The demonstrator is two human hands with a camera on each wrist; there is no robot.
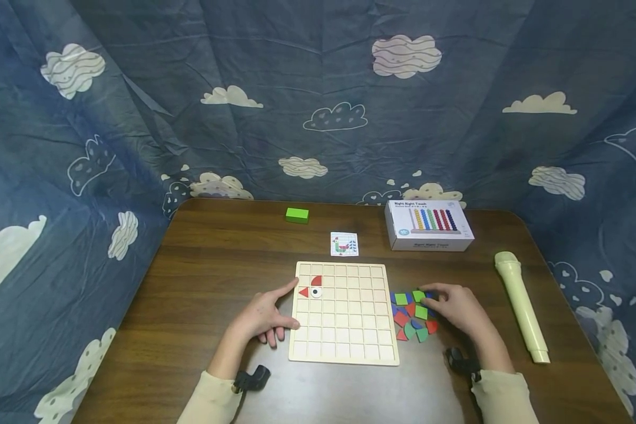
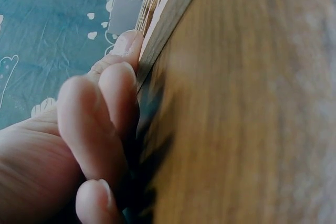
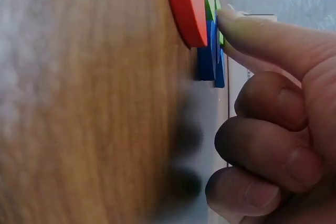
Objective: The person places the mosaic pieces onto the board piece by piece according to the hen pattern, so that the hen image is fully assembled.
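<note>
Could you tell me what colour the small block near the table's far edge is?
The block is green, clearest in the head view.

Even soft light; head view sharp w/ edge distortion, wrist views blurry

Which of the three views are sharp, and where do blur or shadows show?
Head view: sharp and evenly lit, grid board clear. Left wrist view: table blurred, dark shadow under the fingers. Right wrist view: table blurred at left, red piece fairly crisp.
</note>
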